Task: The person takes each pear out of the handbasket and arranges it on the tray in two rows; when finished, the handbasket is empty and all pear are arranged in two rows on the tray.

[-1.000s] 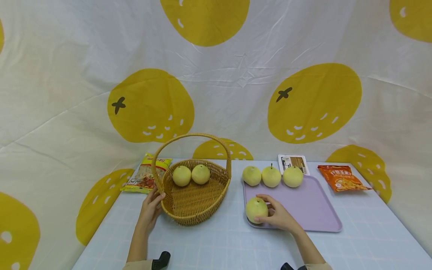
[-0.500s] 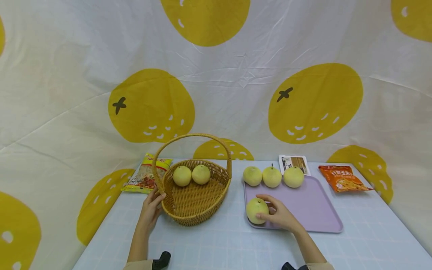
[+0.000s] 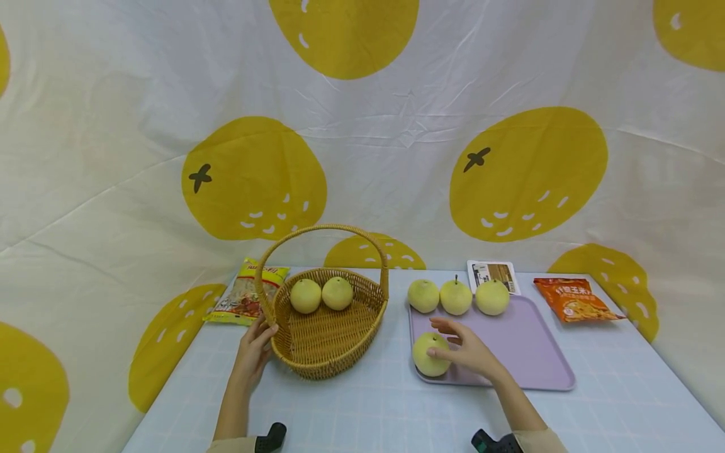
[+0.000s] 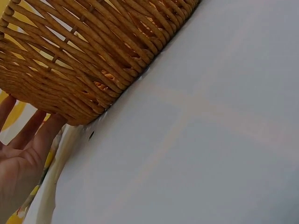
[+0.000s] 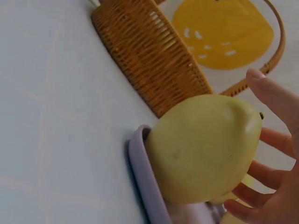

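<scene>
My left hand (image 3: 256,353) holds the left side of a wicker basket (image 3: 328,363), its thumb at the rim near the base of the handle. In the left wrist view, fingers (image 4: 33,130) meet the woven wall (image 4: 88,60). Two yellow-green pears (image 3: 306,296) sit inside the basket at the back. My right hand (image 3: 467,352) is spread beside another pear (image 3: 428,354), which stands at the front left corner of a lilac tray (image 3: 521,343). In the right wrist view, a gap shows between the raised thumb and index finger and that pear (image 5: 201,149).
Three more pears (image 3: 455,297) line the tray's back edge. Behind them lies a white packet (image 3: 493,275). An orange snack bag (image 3: 576,299) is on the right, and a yellow food bag (image 3: 249,292) lies behind the basket's left side. A patterned cloth (image 3: 396,176) hangs behind the table.
My right hand has loosened from the front pear, its fingers lifting and drawing slightly away. The pear stays on the tray corner. My left hand and the basket have not moved.
</scene>
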### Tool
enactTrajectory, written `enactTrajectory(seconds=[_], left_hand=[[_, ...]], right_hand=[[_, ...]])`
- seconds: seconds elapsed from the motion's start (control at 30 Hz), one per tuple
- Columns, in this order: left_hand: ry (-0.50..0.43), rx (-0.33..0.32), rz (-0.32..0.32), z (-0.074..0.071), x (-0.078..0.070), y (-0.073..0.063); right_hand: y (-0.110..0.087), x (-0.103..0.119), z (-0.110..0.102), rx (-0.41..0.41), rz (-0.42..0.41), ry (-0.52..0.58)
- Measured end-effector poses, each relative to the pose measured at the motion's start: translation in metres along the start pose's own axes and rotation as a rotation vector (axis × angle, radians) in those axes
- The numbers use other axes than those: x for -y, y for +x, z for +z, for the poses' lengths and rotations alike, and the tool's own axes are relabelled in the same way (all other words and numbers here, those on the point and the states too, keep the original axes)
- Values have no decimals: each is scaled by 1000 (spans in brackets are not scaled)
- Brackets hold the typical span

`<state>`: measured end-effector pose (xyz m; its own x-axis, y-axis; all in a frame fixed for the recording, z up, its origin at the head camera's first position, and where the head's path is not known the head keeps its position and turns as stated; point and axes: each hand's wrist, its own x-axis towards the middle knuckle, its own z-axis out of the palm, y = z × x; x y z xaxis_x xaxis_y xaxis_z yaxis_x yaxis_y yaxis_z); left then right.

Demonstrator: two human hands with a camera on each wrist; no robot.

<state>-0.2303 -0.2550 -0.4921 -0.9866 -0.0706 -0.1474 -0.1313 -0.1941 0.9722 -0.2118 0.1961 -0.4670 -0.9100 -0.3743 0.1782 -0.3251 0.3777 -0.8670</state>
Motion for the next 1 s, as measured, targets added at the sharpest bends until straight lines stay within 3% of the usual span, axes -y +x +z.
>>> enactTrajectory(seconds=[0.2,0.33,0.7,0.9,1.0], left_hand=[[-10,-1,-7,-1,1,1],[-20,6,-15,0,1,1],[-18,-10,-19,0,0,-1],[-22,-2,-17,-1,1,0],[-19,1,-21,-2,1,0]], right_hand=[[19,21,-1,-31,-94,-19],[35,39,2,-20,-109,-10],[81,89,27,101,-184,61],[92,123,49,160,-237,101],[98,130,62,192,-242,112]])
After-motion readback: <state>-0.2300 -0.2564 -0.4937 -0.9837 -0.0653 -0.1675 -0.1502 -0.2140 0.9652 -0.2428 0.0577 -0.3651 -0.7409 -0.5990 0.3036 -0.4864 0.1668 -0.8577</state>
